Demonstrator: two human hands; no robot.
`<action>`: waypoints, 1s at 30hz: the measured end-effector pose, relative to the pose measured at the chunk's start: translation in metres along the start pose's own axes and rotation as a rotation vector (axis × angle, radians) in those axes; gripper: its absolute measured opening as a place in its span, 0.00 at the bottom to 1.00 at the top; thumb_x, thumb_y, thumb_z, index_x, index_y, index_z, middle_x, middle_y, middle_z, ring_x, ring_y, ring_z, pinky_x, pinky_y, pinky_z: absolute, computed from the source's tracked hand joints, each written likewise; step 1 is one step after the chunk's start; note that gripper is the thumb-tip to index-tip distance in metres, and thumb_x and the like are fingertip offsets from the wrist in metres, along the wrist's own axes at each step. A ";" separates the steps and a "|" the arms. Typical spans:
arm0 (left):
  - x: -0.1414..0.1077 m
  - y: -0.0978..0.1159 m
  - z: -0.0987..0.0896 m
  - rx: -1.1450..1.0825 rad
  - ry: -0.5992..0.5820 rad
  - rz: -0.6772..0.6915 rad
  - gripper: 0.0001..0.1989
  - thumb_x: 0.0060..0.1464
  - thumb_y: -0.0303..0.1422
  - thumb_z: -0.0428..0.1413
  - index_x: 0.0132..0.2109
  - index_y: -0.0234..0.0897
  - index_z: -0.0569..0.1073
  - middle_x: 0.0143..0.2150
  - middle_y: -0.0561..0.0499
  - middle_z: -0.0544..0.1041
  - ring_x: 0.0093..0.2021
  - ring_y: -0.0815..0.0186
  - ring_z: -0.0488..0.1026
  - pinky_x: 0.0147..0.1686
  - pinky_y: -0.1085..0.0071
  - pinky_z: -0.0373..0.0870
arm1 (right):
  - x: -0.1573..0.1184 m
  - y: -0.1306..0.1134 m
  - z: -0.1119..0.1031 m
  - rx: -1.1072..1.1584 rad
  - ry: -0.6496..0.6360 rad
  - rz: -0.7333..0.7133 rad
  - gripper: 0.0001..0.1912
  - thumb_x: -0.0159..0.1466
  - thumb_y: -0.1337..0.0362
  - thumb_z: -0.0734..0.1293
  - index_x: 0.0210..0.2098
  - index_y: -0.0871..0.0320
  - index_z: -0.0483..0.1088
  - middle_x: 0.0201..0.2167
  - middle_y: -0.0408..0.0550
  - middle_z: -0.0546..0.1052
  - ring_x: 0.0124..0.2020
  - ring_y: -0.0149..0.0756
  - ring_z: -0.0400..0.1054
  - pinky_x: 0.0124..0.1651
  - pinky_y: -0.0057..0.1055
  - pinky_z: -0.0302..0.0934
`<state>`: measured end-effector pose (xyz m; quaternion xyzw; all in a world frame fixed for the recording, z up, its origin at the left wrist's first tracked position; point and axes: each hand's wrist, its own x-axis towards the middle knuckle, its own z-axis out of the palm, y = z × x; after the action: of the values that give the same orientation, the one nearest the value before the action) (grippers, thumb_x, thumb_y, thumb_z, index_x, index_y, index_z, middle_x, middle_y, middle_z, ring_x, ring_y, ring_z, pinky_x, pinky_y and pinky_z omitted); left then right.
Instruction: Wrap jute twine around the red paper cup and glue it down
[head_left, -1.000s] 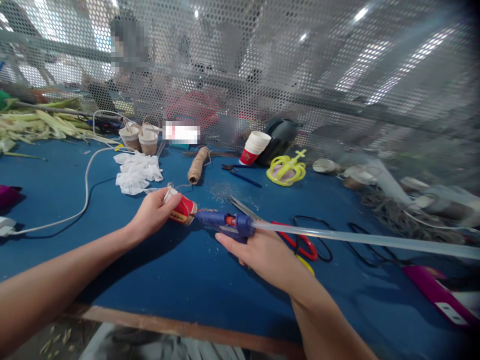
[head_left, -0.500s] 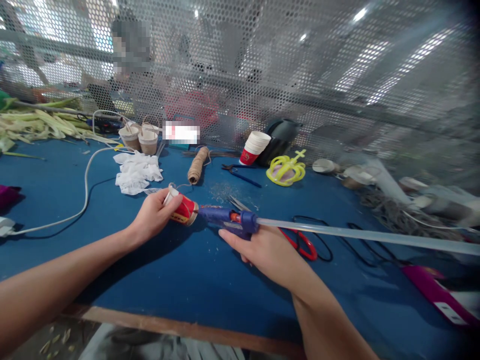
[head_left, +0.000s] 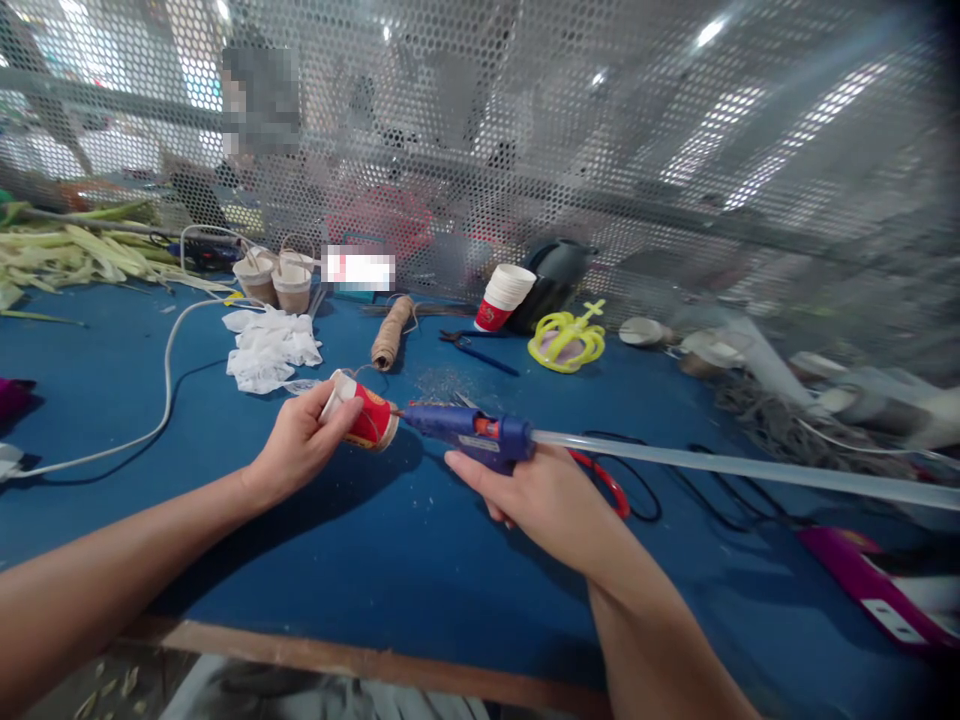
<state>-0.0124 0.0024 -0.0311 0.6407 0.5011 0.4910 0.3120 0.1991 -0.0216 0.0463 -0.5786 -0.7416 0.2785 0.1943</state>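
My left hand (head_left: 300, 445) grips a red and white paper cup (head_left: 364, 418) lying on its side, its bottom turned to the right. My right hand (head_left: 536, 495) holds a blue glue gun (head_left: 472, 432) whose nozzle touches the cup's bottom edge. A long clear glue stick (head_left: 720, 467) juts from the back of the gun to the right. Thin twine runs from the cup's rim toward a spool of jute twine (head_left: 390, 333) behind it.
On the blue table (head_left: 375, 560): red-handled scissors (head_left: 604, 480), a stack of paper cups (head_left: 501, 295), a yellow crown (head_left: 568, 340), white gloves (head_left: 266, 345), two twine-wrapped cups (head_left: 274, 280), a white cable (head_left: 161, 370), and a magenta object (head_left: 870, 585). Perforated metal mesh (head_left: 600, 150) stands behind, a person beyond it.
The glue gun and my right hand have lifted slightly and shifted right; the cup has risen a little in my left hand. The nozzle stays at the cup's bottom.
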 end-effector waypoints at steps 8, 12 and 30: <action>-0.001 0.001 -0.001 0.000 -0.007 0.017 0.14 0.54 0.40 0.47 0.34 0.33 0.69 0.25 0.54 0.69 0.26 0.71 0.62 0.28 0.77 0.61 | 0.000 0.000 -0.001 0.060 0.016 0.032 0.10 0.56 0.58 0.63 0.23 0.57 0.67 0.08 0.35 0.61 0.11 0.27 0.59 0.20 0.25 0.57; -0.001 0.004 -0.002 0.012 -0.003 0.024 0.14 0.54 0.40 0.47 0.34 0.33 0.69 0.25 0.54 0.69 0.25 0.71 0.62 0.27 0.77 0.61 | 0.000 -0.001 -0.001 0.082 0.019 0.026 0.10 0.56 0.58 0.63 0.23 0.57 0.66 0.08 0.35 0.61 0.10 0.27 0.58 0.18 0.25 0.56; -0.002 0.005 -0.003 0.076 -0.028 0.044 0.13 0.54 0.40 0.46 0.33 0.33 0.67 0.23 0.56 0.65 0.23 0.72 0.58 0.24 0.78 0.58 | -0.001 0.005 0.001 0.054 -0.032 0.012 0.22 0.57 0.56 0.62 0.11 0.56 0.56 0.08 0.38 0.62 0.14 0.27 0.61 0.23 0.24 0.59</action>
<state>-0.0137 -0.0011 -0.0260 0.6698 0.5008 0.4694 0.2833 0.2029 -0.0213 0.0424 -0.5729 -0.7334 0.3086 0.1965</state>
